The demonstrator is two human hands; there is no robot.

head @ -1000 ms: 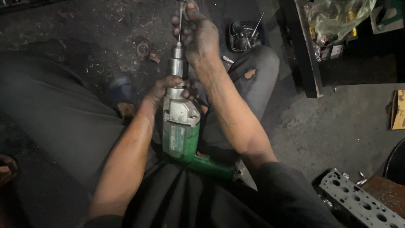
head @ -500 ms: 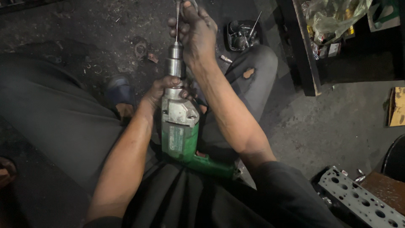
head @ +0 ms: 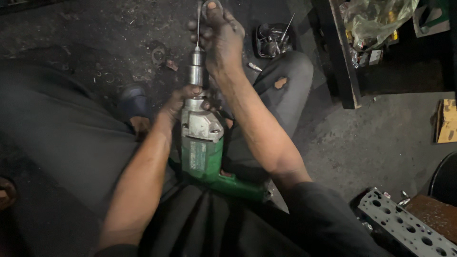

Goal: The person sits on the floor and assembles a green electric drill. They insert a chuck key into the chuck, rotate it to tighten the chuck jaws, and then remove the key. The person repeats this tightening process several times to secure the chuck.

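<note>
One green electric drill (head: 203,152) lies across my lap, chuck pointing away from me, handle end toward my waist. My left hand (head: 188,101) is closed around the grey metal neck of the drill, just behind the chuck (head: 195,69). My right hand (head: 221,38) is closed at the far end, fingers wrapped beside the one thin drill bit (head: 198,24) that stands out of the chuck; whether the fingers actually pinch the bit I cannot tell.

Room to move: open concrete floor (head: 381,138) lies to my right. Ahead on the right, the dark edge of one workbench leg (head: 340,57) stands near my right knee. One small dark tub of tools (head: 272,39) sits on the floor just beyond the knee. One grey perforated metal block (head: 404,228) lies at lower right, well apart from both hands. My left leg fills the left side.
</note>
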